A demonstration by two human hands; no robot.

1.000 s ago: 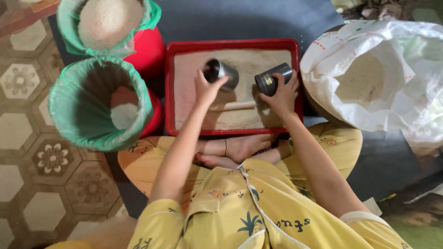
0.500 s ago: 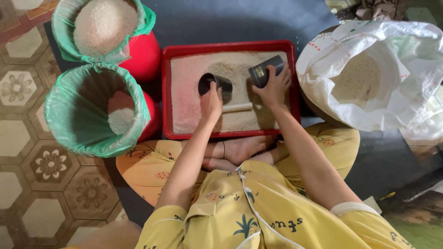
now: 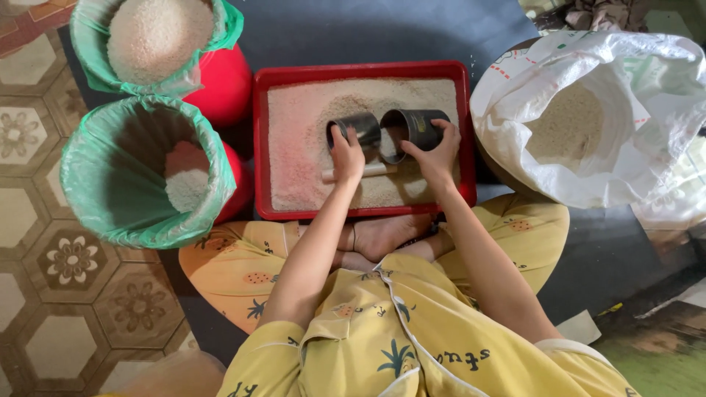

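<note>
Gripping dark tins: left hand, right hand; over red tray.

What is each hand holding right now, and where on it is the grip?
Left hand holds a small metal can by its side wall; right hand holds a larger dark can by its side, both over the red tray.

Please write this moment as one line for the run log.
left hand: holds dark tin cup | right hand: holds second dark tin cup | both over rice in red tray
</note>
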